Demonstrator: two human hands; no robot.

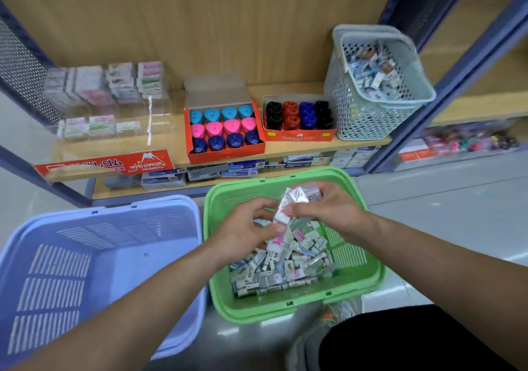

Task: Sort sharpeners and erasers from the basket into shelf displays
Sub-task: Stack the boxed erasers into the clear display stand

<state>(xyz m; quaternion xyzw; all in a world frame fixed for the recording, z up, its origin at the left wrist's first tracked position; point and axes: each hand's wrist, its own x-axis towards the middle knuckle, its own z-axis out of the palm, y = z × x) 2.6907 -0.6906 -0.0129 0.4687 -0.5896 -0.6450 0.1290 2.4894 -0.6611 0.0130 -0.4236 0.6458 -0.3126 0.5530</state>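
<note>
A green basket (pixel 354 282) on the floor holds a heap of small wrapped erasers (pixel 280 270). Over it, my left hand (pixel 245 228) and my right hand (pixel 328 208) together hold a clear plastic packet of erasers (pixel 288 202); my right fingers pinch its crinkled top and my left thumb and fingers pinch its lower part. On the shelf behind stand an orange box of blue, pink and navy sharpeners (pixel 224 130), a Faber-Castell box of black, red and blue sharpeners (pixel 298 116), and a clear eraser display (pixel 108 96).
A lavender basket (pixel 85 270) sits on the floor left of the green one. A grey mesh basket (pixel 371 90) with small packs stands at the shelf's right end. Boxed stock lies on the lower shelf (pixel 228 170). A dark trouser knee (pixel 400 342) fills the lower right.
</note>
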